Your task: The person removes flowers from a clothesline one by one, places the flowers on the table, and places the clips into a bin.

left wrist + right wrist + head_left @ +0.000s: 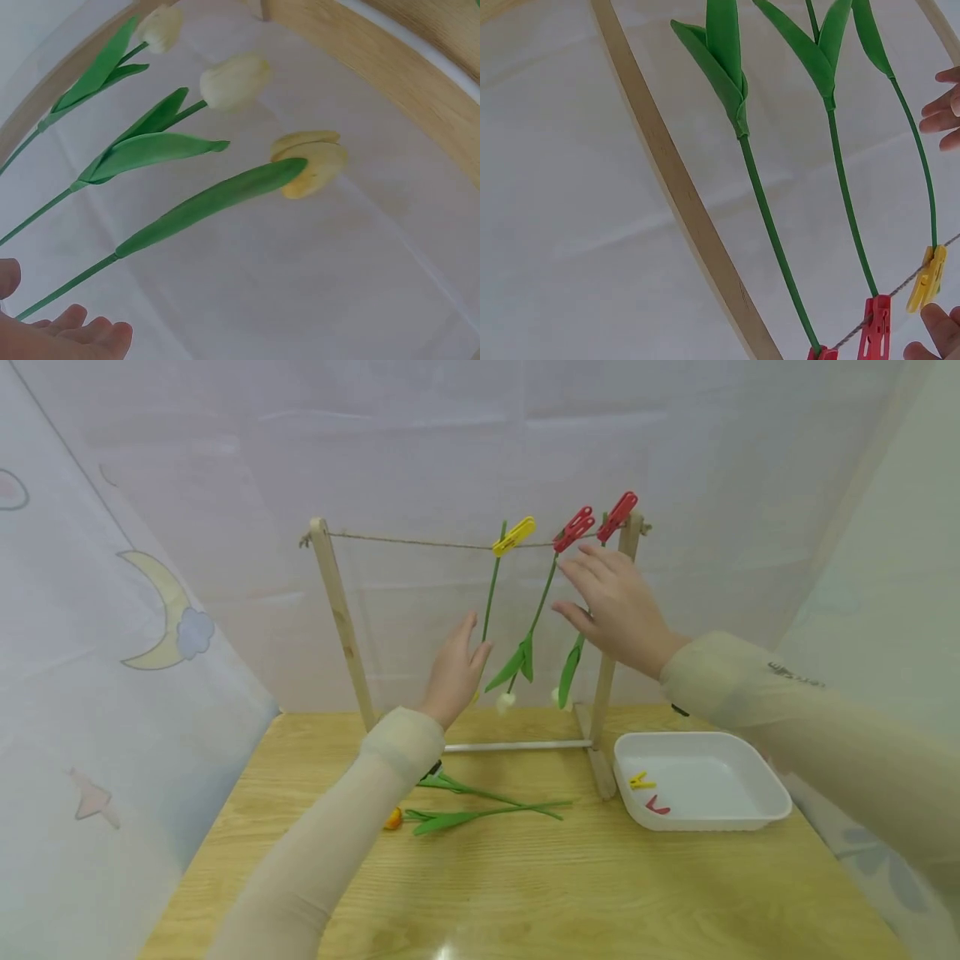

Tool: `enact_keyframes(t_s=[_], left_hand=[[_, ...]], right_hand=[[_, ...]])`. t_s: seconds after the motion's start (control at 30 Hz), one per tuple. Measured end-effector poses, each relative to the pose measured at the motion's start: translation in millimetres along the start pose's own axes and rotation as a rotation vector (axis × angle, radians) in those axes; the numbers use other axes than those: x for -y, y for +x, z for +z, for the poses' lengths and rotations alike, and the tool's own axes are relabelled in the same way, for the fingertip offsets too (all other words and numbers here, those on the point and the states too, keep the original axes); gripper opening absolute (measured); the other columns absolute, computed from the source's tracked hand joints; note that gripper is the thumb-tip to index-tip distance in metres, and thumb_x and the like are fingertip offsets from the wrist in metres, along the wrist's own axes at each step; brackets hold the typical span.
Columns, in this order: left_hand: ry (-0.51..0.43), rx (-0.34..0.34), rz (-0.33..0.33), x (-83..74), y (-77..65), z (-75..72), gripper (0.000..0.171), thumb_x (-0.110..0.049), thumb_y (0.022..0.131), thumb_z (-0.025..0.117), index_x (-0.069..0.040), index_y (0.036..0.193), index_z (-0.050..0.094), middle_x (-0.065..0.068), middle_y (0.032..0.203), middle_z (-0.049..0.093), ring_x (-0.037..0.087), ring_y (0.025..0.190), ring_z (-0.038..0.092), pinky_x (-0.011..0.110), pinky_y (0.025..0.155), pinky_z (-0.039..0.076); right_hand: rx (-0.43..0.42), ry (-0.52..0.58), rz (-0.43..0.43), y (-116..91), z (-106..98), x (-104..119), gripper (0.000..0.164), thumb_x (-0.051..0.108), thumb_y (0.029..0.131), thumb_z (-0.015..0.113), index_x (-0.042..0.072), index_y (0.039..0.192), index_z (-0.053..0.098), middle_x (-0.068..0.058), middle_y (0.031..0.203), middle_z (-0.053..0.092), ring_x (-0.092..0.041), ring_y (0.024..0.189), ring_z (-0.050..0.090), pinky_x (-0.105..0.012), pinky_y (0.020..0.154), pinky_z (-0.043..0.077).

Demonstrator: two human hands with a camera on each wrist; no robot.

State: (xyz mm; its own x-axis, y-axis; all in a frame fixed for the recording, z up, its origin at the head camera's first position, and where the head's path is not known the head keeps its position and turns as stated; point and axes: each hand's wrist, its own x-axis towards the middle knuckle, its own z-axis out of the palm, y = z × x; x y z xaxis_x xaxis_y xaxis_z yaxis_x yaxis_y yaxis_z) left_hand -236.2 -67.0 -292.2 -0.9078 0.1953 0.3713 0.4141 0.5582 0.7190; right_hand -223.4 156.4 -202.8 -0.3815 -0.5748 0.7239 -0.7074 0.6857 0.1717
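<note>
Three artificial tulips hang upside down from a twine line [412,542], their stems clipped by a yellow clothespin [514,537], a red clothespin [573,530] and another red clothespin [618,517]. The yellow tulip [319,169] hangs leftmost; the other two, a white tulip [234,82] and a second white tulip [160,28], hang to its right. My left hand [452,672] is beside the yellow tulip's stem, fingers extended and holding nothing. With its fingers spread loosely, my right hand [618,606] is just below the red clothespins, in front of the rightmost stem, and grips nothing.
A wooden frame [342,618] carries the twine between two posts, with a white rod [517,746] low across it. Loose tulips, one with an orange bloom [393,818], lie on the table [480,885]. A white basin [701,740] at right holds a yellow clothespin [641,781] and a red clothespin [657,807].
</note>
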Motion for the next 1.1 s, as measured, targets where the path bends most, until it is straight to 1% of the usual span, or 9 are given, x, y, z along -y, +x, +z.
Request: enact_keyframes(t_s=[0.2,0.3,0.43,0.6,0.7,0.8,0.93,1.1], left_hand=[[-0.098,-0.02,-0.047,-9.0,10.0,2.6,0.058,-0.02,0.104,0.047,-0.004,0.154,0.022,0.011,0.155,0.032,0.023,0.143,0.026,0.032,0.117,0.02],[-0.136,-0.023,-0.074,-12.6,12.9,3.1,0.058,-0.021,0.104,0.047,-0.006,0.154,0.022,0.009,0.156,0.031,0.022,0.144,0.025,0.032,0.117,0.02],[-0.154,-0.032,-0.092,-14.7,15.8,2.5,0.057,-0.02,0.104,0.047,-0.007,0.154,0.023,0.008,0.156,0.031,0.022,0.144,0.025,0.033,0.117,0.02],[-0.186,-0.054,-0.105,-14.1,20.2,2.5,0.055,-0.02,0.104,0.047,-0.007,0.153,0.025,0.008,0.155,0.033,0.022,0.143,0.026,0.034,0.117,0.021],[-0.215,-0.062,-0.114,-13.8,23.3,3.4,0.054,-0.021,0.105,0.046,-0.008,0.153,0.027,0.008,0.154,0.034,0.021,0.143,0.027,0.033,0.117,0.021],[-0.24,-0.074,-0.099,-14.8,26.6,4.9,0.053,-0.021,0.105,0.046,-0.006,0.152,0.028,0.011,0.153,0.035,0.021,0.142,0.03,0.032,0.116,0.023],[-0.25,-0.084,-0.078,-17.1,30.6,6.9,0.052,-0.018,0.105,0.046,-0.002,0.151,0.029,0.013,0.152,0.036,0.023,0.141,0.032,0.031,0.115,0.025],[-0.267,-0.096,-0.1,-17.8,34.4,7.6,0.05,-0.017,0.104,0.046,-0.003,0.15,0.032,0.012,0.151,0.038,0.022,0.14,0.035,0.029,0.114,0.027]], right_hand=[[0.077,-0.074,0.033,17.2,-3.2,-4.1,0.051,0.014,0.088,0.073,-0.013,0.127,0.054,-0.029,0.127,0.057,-0.044,0.129,0.043,-0.061,0.108,0.03],[0.079,-0.096,0.017,25.4,-3.9,-5.8,0.05,0.015,0.089,0.072,-0.012,0.128,0.054,-0.028,0.126,0.058,-0.043,0.13,0.042,-0.06,0.11,0.028],[0.089,-0.101,0.012,34.2,-5.4,-4.6,0.047,0.014,0.09,0.071,-0.012,0.127,0.055,-0.028,0.124,0.059,-0.042,0.13,0.043,-0.058,0.111,0.029],[0.141,-0.111,0.032,45.3,-6.7,-5.1,0.045,0.015,0.093,0.067,-0.011,0.128,0.055,-0.027,0.126,0.059,-0.041,0.132,0.042,-0.057,0.111,0.028],[0.19,-0.117,0.053,55.8,-7.6,-8.3,0.044,0.017,0.095,0.065,-0.01,0.128,0.054,-0.027,0.127,0.058,-0.04,0.134,0.039,-0.058,0.112,0.026],[0.256,-0.123,0.074,68.1,-9.8,-11.5,0.043,0.019,0.097,0.062,-0.01,0.127,0.053,-0.028,0.129,0.056,-0.04,0.136,0.037,-0.058,0.113,0.024],[0.355,-0.13,0.11,82.1,-13.5,-15.1,0.045,0.021,0.099,0.059,-0.011,0.13,0.051,-0.029,0.133,0.053,-0.041,0.137,0.034,-0.056,0.114,0.021],[0.453,-0.104,0.135,95.4,-15.9,-19.3,0.045,0.022,0.1,0.057,-0.01,0.132,0.05,-0.029,0.135,0.051,-0.041,0.139,0.03,-0.057,0.114,0.02]])
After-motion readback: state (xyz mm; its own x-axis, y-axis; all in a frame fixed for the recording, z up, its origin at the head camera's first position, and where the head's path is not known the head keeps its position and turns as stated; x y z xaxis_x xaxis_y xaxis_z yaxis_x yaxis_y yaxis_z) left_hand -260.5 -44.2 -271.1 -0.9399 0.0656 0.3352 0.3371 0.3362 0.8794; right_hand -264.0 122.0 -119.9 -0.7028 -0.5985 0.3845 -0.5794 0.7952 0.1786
